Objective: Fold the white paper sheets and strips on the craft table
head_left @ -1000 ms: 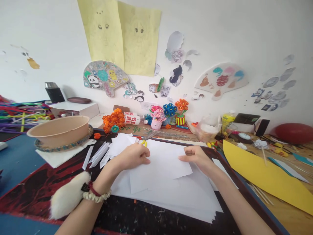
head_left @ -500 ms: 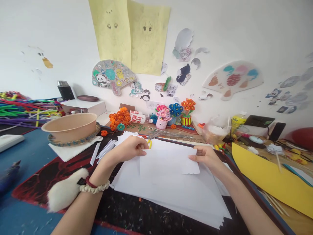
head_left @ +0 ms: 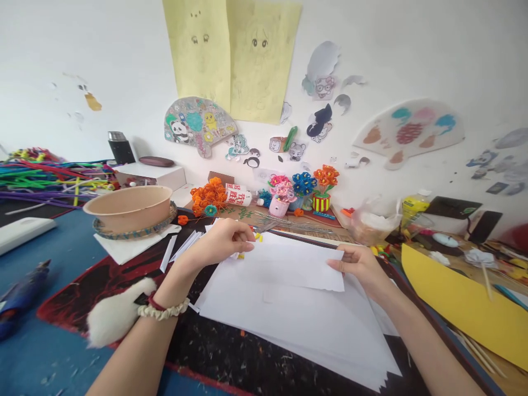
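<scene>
A small white sheet of paper (head_left: 295, 267) is stretched level between my hands, its lower right edge slightly ragged. My left hand (head_left: 226, 240) pinches its upper left corner, thumb below the curled fingers. At the right edge, my right hand (head_left: 355, 263) grips it with the thumb on top and the fingers behind. Beneath lies a stack of larger white paper (head_left: 313, 324), uneven at its lower right corner. Small yellow pieces (head_left: 259, 237) and a pair of scissors (head_left: 268, 226) lie just beyond my left fingertips.
Left of my arm are folded paper strips (head_left: 185, 245), a beige basin (head_left: 127, 212) and a blue tool (head_left: 25, 294). Pipe-cleaner flowers (head_left: 303, 184) stand along the wall. At right lie yellow card (head_left: 462, 308) and a plastic bag (head_left: 375, 220). A dark mat (head_left: 231, 357) covers the table.
The view has shifted left, so everything appears farther right. The small sheet's left end has risen slightly with my left hand, and it looks flatter. Both hands remain at its edges.
</scene>
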### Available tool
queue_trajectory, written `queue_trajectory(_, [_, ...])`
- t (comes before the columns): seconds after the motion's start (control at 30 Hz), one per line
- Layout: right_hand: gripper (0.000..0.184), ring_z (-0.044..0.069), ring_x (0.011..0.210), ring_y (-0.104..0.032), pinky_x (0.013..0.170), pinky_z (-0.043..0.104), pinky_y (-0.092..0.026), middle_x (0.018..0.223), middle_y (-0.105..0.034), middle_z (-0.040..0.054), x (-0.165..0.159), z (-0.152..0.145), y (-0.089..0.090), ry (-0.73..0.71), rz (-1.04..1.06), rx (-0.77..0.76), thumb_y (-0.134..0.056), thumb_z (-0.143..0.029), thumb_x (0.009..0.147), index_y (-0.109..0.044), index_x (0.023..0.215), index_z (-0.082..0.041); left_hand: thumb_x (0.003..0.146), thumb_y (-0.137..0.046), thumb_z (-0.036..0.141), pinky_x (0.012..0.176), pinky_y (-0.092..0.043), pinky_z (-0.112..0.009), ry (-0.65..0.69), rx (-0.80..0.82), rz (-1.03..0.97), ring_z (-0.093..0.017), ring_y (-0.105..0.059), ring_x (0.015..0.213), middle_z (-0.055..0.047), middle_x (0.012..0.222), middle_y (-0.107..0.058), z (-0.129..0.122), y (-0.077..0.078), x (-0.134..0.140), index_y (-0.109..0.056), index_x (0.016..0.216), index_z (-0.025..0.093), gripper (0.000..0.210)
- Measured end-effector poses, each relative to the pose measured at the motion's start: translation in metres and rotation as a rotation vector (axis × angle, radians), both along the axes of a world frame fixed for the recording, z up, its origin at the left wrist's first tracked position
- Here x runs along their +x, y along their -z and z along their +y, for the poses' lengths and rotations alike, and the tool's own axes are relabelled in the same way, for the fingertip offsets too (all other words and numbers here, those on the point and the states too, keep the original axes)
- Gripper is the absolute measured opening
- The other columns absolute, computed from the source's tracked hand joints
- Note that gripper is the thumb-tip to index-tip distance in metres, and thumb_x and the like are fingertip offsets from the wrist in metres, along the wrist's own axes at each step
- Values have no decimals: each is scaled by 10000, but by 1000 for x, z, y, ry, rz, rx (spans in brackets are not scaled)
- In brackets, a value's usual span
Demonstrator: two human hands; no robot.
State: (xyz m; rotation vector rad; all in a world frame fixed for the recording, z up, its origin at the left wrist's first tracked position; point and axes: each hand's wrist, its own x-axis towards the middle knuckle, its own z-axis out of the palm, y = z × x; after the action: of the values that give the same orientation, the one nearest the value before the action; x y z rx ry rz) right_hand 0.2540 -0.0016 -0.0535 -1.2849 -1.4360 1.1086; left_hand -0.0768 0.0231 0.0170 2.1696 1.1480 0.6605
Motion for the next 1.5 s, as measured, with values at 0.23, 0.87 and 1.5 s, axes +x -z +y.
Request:
queue_trajectory(0.23, [337,163,565,-535,510,276,-381,628,-634,25,-2,-2,-5,-1,-54,-7,-806,-459,600,-642,682,-176,760,-623,301,540,-393,-209,22,-6,13,-125,-565,583,-12,622,-654,1,0,-1,-663,726,137,173])
queue_trajectory(0.87, [207,159,553,-571,494,258,-393,620,-672,40,-6,-5,-4,-78,-17,-427,-792,-279,525,-699,638,-133,739,-586,164,601,-405,-228,11,82,383,-148,-598,658,-7,683,-665,9,24,7,-663,726,160,78])
queue_trajectory(1.5, [223,92,396,-435,382,227,-312,406,-516,-26,-9,-4,-8,-62,-104,-448,-773,-263,479,-574,433,-175,899,-553,191,818,-424,-380,193,520,611,-246,-615,938,-78,979,-682,-36,51,81,-615,992,158,117])
